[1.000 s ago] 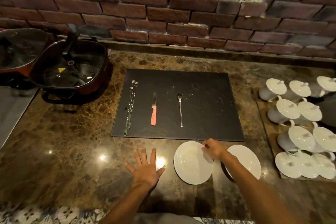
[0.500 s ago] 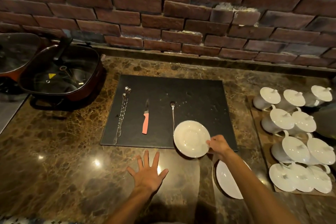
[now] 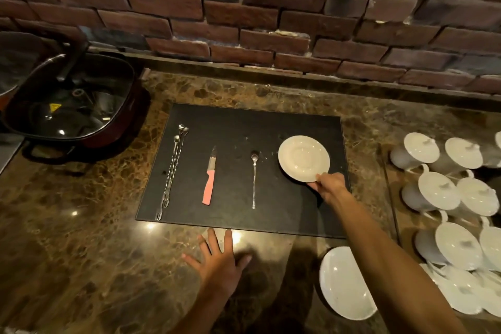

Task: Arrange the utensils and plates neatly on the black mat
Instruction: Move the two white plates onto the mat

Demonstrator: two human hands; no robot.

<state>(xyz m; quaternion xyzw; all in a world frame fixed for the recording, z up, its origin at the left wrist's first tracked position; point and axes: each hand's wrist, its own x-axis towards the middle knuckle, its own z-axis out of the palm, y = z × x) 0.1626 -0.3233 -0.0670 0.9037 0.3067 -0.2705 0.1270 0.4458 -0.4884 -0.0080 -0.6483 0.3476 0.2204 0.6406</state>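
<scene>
A black mat [image 3: 233, 122] lies on the marble counter. On it, from left to right, lie long twisted forks [image 3: 170, 171], a pink-handled knife [image 3: 209, 179] and a slim spoon [image 3: 254, 176]. My right hand [image 3: 329, 186] grips the near rim of a white plate [image 3: 303, 158] over the mat's right part; whether the plate rests on the mat I cannot tell. A second white plate [image 3: 343, 283] sits on the counter below the mat, partly hidden by my right forearm. My left hand [image 3: 219, 260] lies flat and spread on the counter, holding nothing.
A dark electric pan with a glass lid [image 3: 67, 108] stands at the left. White lidded cups [image 3: 444, 192] crowd a tray at the right. A brick wall [image 3: 271, 13] closes the back of the marble counter [image 3: 81, 238].
My right hand has carried the white plate from the counter's front up and onto the right part of the mat. The left hand has stayed flat on the counter.
</scene>
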